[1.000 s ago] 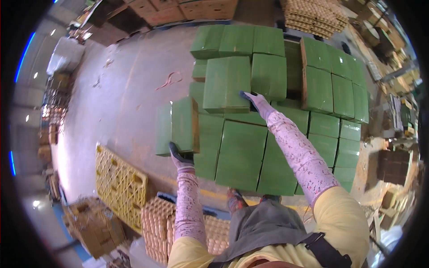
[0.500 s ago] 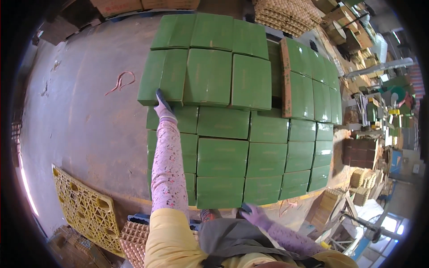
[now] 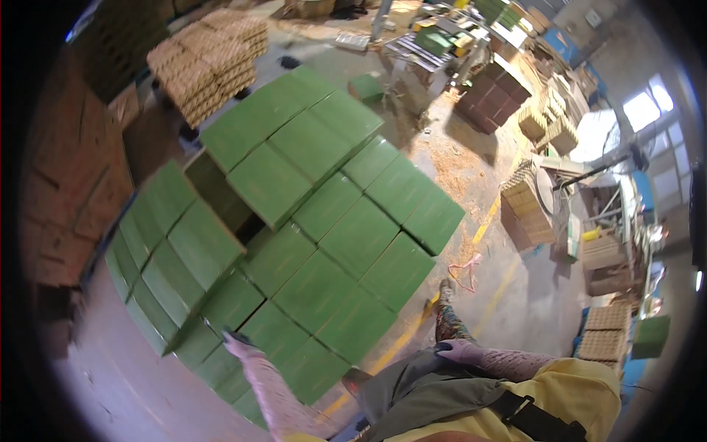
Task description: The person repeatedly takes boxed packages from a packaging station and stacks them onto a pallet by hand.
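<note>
A large stack of green cardboard boxes (image 3: 324,265) stands before me, with two blocks of boxes one layer higher. My left hand (image 3: 241,345), in a pale glove with dark fingertips, reaches to the lower layer beside the left raised boxes (image 3: 173,258). Its fingers look stretched out over the box tops, somewhat blurred, and grip nothing that I can see. Between the raised blocks is a dark gap (image 3: 221,193). Close to my body, my right hand (image 3: 459,352) lies flat with fingers extended on the grey apron (image 3: 401,394) at my thigh. It holds nothing.
Stacked egg trays (image 3: 210,62) stand beyond the boxes. Brown cartons (image 3: 66,184) rise on the left. To the right are a brown box stack (image 3: 493,96), a yellow floor line (image 3: 487,221), pink strapping (image 3: 465,271) and more egg trays (image 3: 605,331).
My view has swung to the right, so the stack appears turned. My left hand has left the front edge of the raised box. My right hand has come onto my thigh.
</note>
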